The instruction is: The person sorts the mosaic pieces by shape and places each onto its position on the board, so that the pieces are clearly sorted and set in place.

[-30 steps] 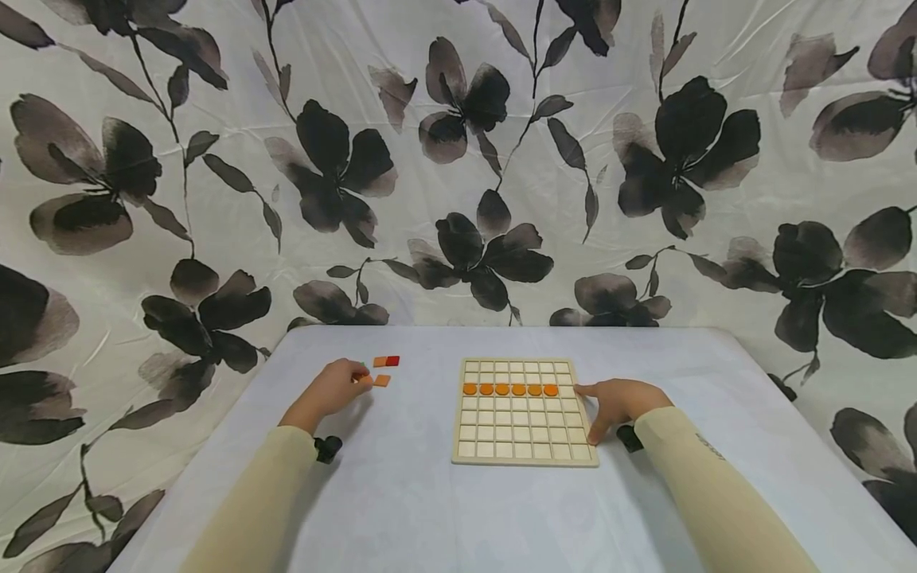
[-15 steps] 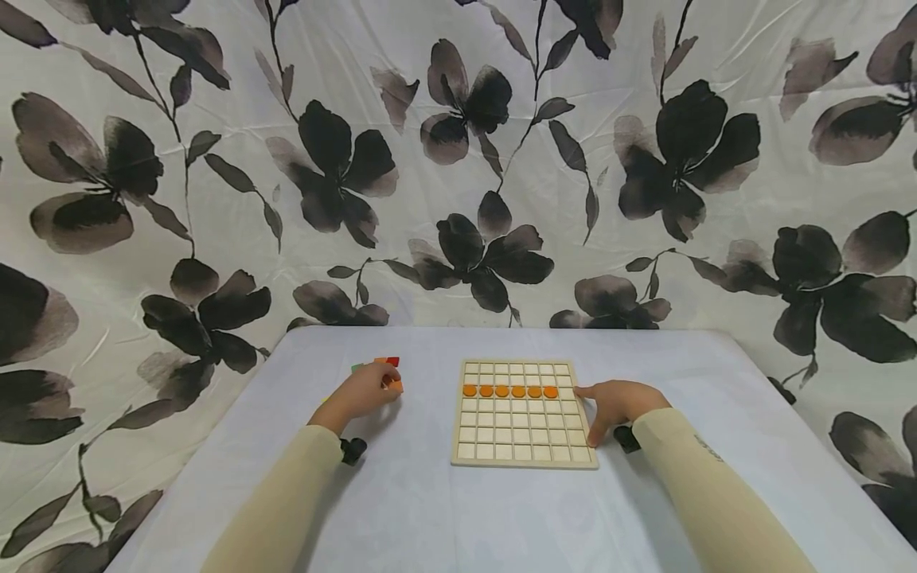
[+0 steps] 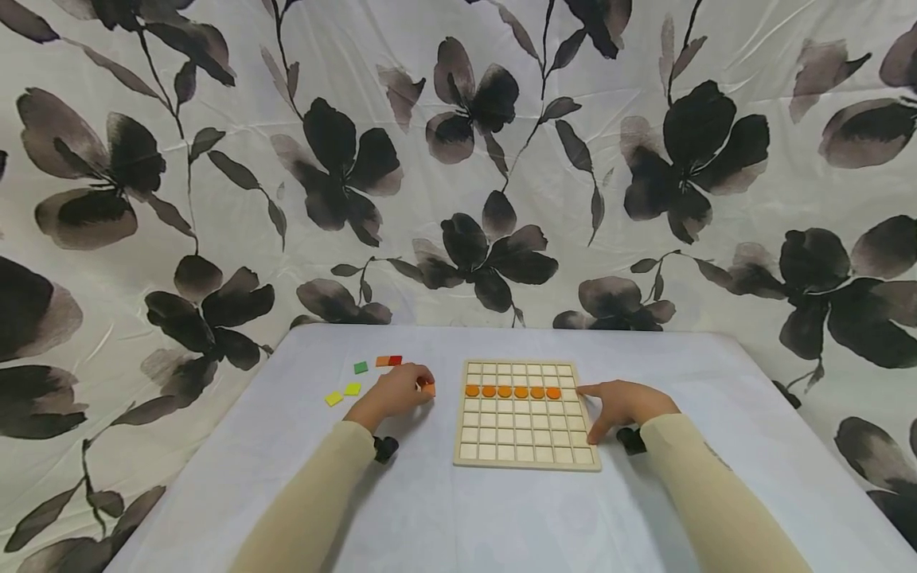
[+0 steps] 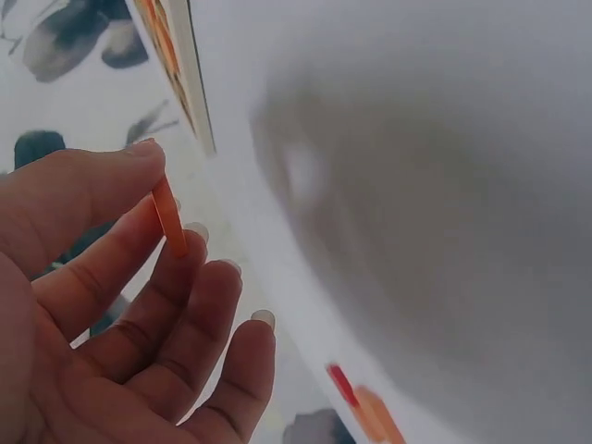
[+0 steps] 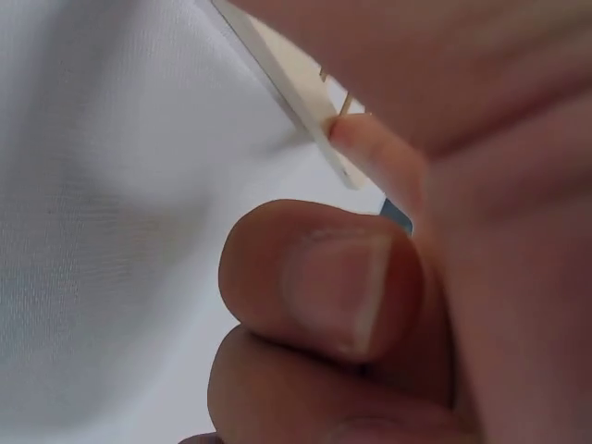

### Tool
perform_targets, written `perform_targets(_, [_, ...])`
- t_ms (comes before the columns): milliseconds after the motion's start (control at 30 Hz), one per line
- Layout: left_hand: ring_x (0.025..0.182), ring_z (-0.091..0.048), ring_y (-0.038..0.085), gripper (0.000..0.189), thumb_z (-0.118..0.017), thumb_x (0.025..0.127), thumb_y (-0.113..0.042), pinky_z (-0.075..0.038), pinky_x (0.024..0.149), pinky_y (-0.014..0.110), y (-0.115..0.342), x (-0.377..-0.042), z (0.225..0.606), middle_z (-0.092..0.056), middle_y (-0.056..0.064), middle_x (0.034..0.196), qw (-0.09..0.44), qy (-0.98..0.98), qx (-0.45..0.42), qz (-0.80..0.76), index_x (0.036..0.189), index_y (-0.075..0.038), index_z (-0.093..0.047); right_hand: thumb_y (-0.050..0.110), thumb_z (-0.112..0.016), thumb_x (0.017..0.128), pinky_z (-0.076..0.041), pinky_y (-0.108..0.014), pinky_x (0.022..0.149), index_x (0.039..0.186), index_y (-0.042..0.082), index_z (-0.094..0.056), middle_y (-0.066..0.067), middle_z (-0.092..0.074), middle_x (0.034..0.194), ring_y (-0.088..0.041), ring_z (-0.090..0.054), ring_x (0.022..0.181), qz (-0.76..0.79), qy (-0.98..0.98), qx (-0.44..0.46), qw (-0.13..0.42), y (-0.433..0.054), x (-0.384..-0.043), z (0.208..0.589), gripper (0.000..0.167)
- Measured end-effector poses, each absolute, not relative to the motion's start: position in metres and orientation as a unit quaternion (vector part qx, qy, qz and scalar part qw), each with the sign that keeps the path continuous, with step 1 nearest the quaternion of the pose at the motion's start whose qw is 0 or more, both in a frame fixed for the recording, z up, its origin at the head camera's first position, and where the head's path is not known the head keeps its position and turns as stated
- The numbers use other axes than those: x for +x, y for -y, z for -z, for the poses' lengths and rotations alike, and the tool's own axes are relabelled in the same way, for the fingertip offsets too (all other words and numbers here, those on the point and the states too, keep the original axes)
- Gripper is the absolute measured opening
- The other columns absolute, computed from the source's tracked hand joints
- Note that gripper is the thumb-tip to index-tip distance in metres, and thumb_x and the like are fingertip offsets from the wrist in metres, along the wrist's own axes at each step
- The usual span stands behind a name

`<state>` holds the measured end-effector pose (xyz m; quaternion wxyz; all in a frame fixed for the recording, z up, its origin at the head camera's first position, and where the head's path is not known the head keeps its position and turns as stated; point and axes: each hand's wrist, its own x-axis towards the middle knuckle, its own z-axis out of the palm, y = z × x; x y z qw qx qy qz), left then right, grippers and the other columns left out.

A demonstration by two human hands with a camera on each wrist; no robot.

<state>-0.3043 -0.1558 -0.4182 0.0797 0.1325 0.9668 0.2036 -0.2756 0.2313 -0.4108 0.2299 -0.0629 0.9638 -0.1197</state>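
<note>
My left hand (image 3: pixel 392 390) pinches a thin orange square tile (image 4: pixel 167 219) between thumb and fingertips, held above the table just left of the grid board (image 3: pixel 526 464). The light wooden board is divided into square cells. One row near its far side bears several orange round discs (image 3: pixel 505 392). At the board's right edge is my right hand (image 3: pixel 630 402), its thumb and index finger spread along the rim. In the right wrist view an index fingertip (image 5: pixel 347 129) touches the board's side, while the other fingers are bent underneath the palm.
Left of the board lie loose square tiles: a green tile (image 3: pixel 360 368), two yellow ones with the nearer yellow tile (image 3: pixel 333 399) leftmost, and an orange tile (image 3: pixel 383 361) beside a red tile (image 3: pixel 396 360). A floral cloth (image 3: pixel 458 183) hangs behind the white table (image 3: pixel 516 525).
My left hand has moved right toward the board, carrying the orange tile from among the loose tiles and uncovering the green and yellow ones. My right hand stays at the board's edge.
</note>
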Motion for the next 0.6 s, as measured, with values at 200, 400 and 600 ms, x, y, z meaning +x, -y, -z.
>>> perform_targets(200, [0.089,-0.054,0.017,0.024,-0.069,0.086,-0.017,-0.049,0.084,0.034,0.140,-0.304,0.424,-0.064,0.002,0.100,0.086,-0.962,0.151,-0.211,0.109,-0.010,-0.067,0.041,-0.088,0.063,-0.033,-0.062,0.104,0.149,0.029,-0.039,-0.016,-0.041,0.150,-0.040,-0.037,0.137,0.129,-0.961,-0.054,0.240,-0.232,-0.274,0.412,0.099])
perform_targets(400, [0.089,-0.055,0.017,0.028,-0.067,0.088,-0.015,-0.050,0.083,0.034,0.126,-0.303,0.425,-0.065,0.003,0.102,0.097,-0.958,0.165,-0.215,0.114,-0.008,-0.067,0.043,-0.088,0.064,-0.034,-0.063,0.103,0.149,0.030,-0.038,-0.017,-0.042,0.149,-0.041,-0.039,0.136,0.124,-0.961,-0.051,0.241,-0.232,-0.274,0.413,0.099])
perform_targets(600, [0.088,-0.056,0.016,0.027,-0.069,0.088,-0.018,-0.050,0.082,0.033,0.114,-0.304,0.422,-0.066,0.004,0.103,0.101,-0.956,0.170,-0.218,0.113,-0.006,-0.068,0.043,-0.087,0.065,-0.033,-0.063,0.103,0.149,0.029,-0.039,-0.018,-0.041,0.150,-0.042,-0.038,0.137,0.117,-0.961,-0.053,0.244,-0.231,-0.274,0.409,0.098])
